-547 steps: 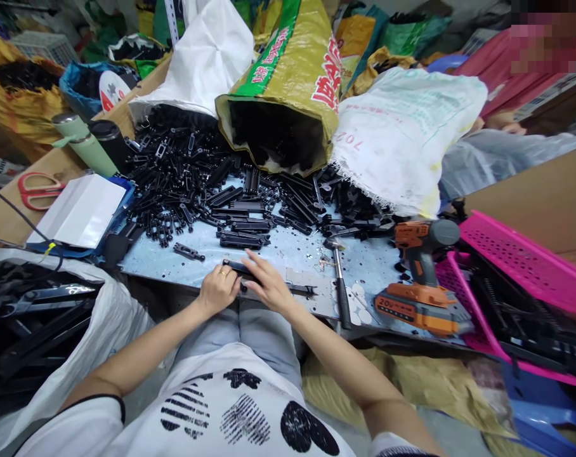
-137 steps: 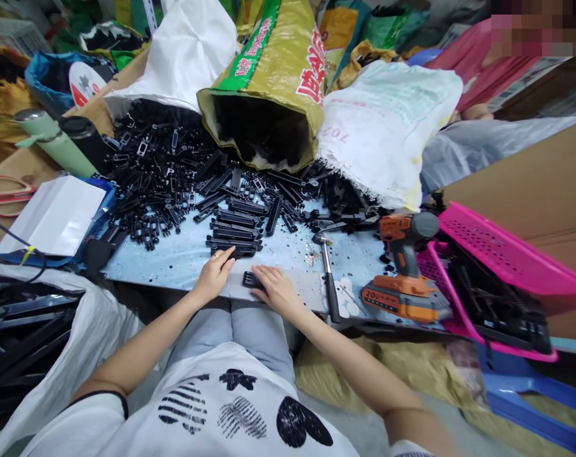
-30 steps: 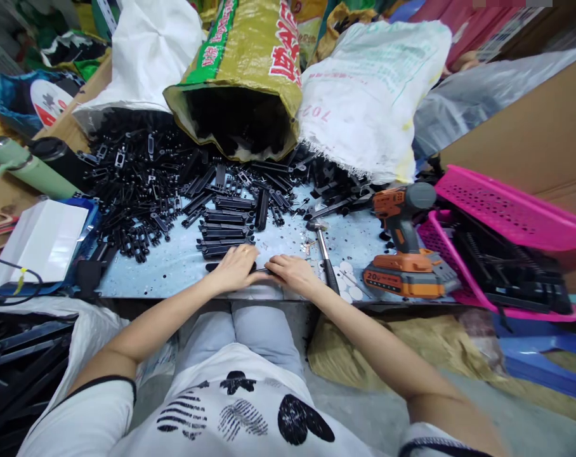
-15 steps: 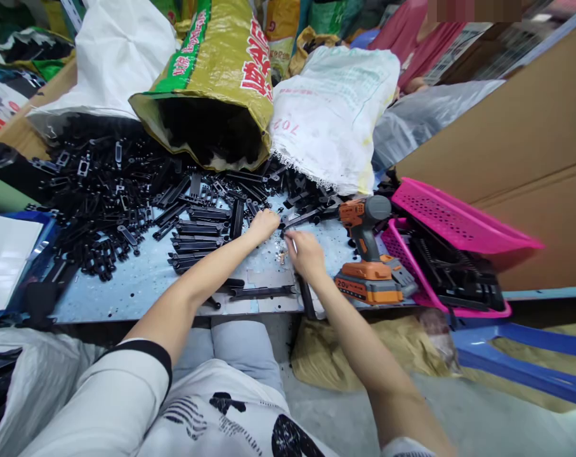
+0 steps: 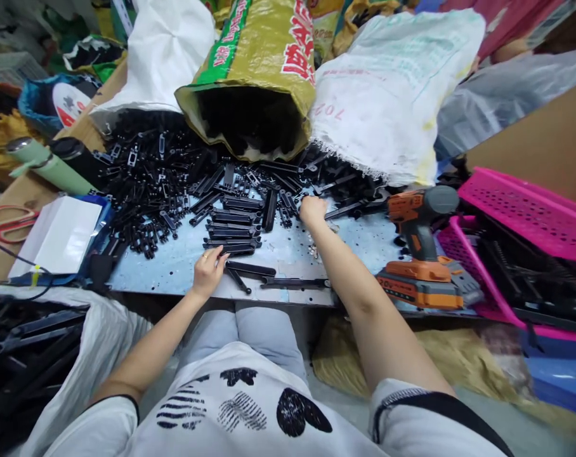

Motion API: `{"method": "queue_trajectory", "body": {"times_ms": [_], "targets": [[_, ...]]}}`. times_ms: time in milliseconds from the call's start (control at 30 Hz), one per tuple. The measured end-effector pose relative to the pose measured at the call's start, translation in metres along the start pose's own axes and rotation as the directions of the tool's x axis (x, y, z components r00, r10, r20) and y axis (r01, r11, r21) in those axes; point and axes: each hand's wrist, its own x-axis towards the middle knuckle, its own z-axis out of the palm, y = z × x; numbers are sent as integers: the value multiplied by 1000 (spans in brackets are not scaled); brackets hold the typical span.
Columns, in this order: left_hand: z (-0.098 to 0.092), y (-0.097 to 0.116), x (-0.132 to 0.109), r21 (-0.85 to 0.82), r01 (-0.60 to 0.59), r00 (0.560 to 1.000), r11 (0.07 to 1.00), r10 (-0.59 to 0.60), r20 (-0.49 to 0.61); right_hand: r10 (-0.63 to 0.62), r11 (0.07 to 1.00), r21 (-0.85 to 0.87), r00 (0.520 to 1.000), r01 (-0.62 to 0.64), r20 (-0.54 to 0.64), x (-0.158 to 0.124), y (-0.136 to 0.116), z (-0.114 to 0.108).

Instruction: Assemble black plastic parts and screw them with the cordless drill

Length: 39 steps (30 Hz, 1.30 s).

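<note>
Left hand (image 5: 207,273): since the frame of half a second ago it has gone away from the right hand (image 5: 313,211), and is now at the left end of the front bar (image 5: 250,269).
Right hand: it has moved farther forward, to the near edge of the pile (image 5: 229,175).
Left fingers: thumb and fingertips are close together, beside the row (image 5: 234,232); whether something is between them, I cannot tell.
Right fingers: they are bent downward and hidden by the hand itself, so I cannot tell what they hold.
Front bar: it lies on the desk (image 5: 169,276), just to the right of the left hand; its long axis runs crosswise, the right end slightly nearer to the person.
Nearer hand: clearly the left; the right is beyond this bar, farther from the person.
Short bar (image 5: 238,281): it slants from near the front bar's left end toward the desk's edge.
Thin bar (image 5: 295,283): crosswise also, its right end near the right forearm.
Drill (image 5: 418,242): it stands upright, right of this forearm.
</note>
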Motion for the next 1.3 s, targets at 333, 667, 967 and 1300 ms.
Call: {"method": "queue_trajectory", "body": {"times_ms": [333,667,967,1300], "targets": [[5,-11,-19,1,-283,948,959,280,150,-317,937,185,944,296,91,-106,17,-25],[-1,-1,-22,-49,-161,961,986,168,221,-528,842,245,825,480,200,-152,5,-31],[-7,6,-33,-3,-139,972,990,137,190,-401,635,727,916,261,22,-198,-15,-36],[-6,24,-20,-5,-236,926,972,226,301,-697,624,438,714,647,-62,-219,0,-20]]}}
